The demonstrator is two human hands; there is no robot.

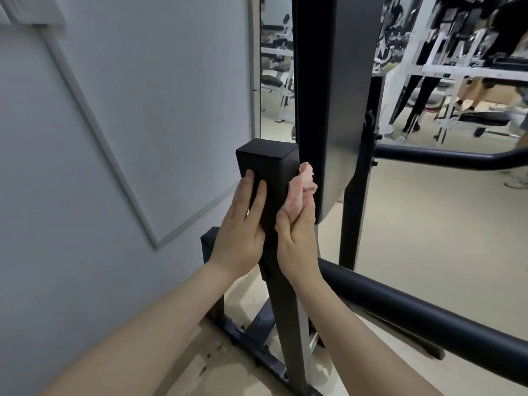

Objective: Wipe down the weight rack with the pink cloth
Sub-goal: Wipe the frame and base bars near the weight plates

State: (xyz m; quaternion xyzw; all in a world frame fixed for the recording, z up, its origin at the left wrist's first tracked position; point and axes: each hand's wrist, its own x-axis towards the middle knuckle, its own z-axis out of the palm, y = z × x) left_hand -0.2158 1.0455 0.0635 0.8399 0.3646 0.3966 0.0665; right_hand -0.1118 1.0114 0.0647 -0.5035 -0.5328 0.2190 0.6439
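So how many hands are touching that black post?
2. The left hand lies flat on the black post's left face; the right hand presses the pink cloth against its right side.

Grey panelled wall (128, 95), beige floor (428, 224), mirror (275, 67)

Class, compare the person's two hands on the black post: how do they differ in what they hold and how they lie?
The left hand is bare and holds nothing; the right hand grips the pink cloth.
The left hand lies with straight fingers flat on the left face of the black post; the right hand presses the cloth to the post's right side.
Shared: both touch the same post near its capped top, from opposite sides.
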